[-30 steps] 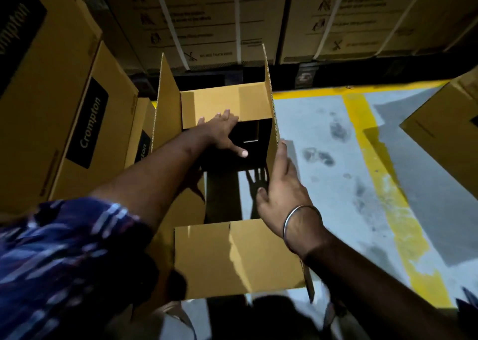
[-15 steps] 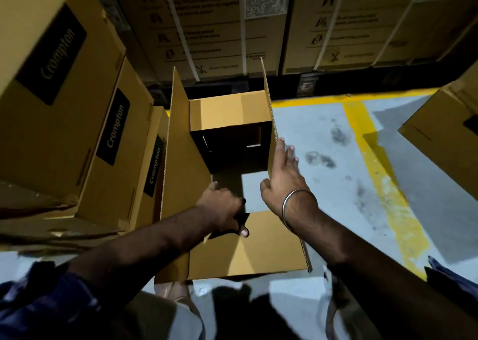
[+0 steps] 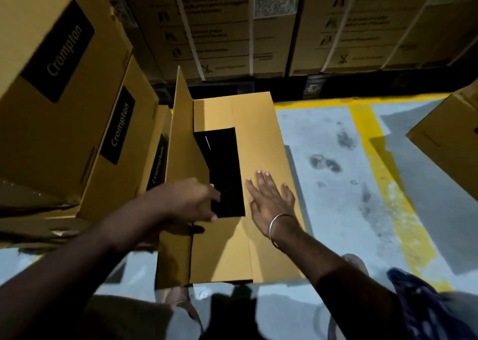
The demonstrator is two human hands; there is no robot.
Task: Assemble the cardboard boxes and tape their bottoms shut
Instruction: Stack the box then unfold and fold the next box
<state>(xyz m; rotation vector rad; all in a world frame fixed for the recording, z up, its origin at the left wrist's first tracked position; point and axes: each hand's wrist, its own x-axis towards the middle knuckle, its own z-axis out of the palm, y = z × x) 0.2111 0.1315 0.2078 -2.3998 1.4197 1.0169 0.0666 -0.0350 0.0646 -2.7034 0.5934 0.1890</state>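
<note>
Box (image 3: pixel 261 143): smooth tan cardboard, rectangular | right hand (image 3: pixel 271 200): flat, fingers straight, pressing 3 o'clock flap (image 3: pixel 266 158) | left hand (image 3: pixel 191 202): gripping upright 9 o'clock flap (image 3: pixel 183 138).

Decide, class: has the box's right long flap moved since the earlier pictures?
Yes. The right flap, standing upright a second ago, has folded down leftward over the box opening, away from the yellow floor line, with the right hand flat on it.

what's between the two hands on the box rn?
Head view: between the left hand and right hand is the dark opening of the box, not yet covered by flaps.
</note>
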